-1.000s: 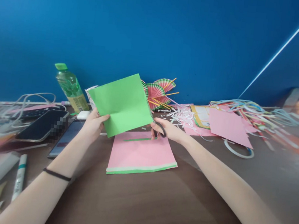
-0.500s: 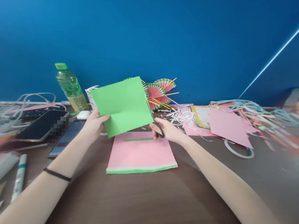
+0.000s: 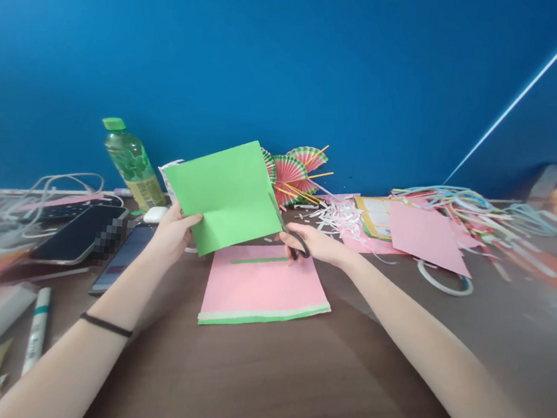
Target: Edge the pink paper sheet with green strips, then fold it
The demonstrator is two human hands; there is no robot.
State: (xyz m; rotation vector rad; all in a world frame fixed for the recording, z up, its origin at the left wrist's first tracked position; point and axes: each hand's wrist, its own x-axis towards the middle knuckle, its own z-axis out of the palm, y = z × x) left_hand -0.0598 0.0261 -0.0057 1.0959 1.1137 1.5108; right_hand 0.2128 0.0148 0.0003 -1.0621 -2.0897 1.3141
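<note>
My left hand (image 3: 175, 232) grips the left edge of a green sheet of paper (image 3: 227, 196), thumb on its face, holding it tilted above the table. Black-handled scissors (image 3: 300, 244) are in my right hand (image 3: 313, 242), at the sheet's right edge; their blades are mostly hidden by the paper. Below lies a pink sheet (image 3: 262, 288) with a white and green band along its near edge. A thin green paper strip (image 3: 258, 260) rests on the pink sheet's far part.
Folded paper fans (image 3: 292, 174) and shredded white paper (image 3: 341, 216) lie by the blue wall. A green-capped bottle (image 3: 132, 165), phones (image 3: 79, 233) and a marker (image 3: 37, 329) are on the left. At right are a pink square (image 3: 426, 236) and coiled strips (image 3: 444, 281).
The green sheet has shifted slightly left with my left hand. The scissors' handles stand a little wider apart in my right hand, and more of the blades shows at the sheet's edge.
</note>
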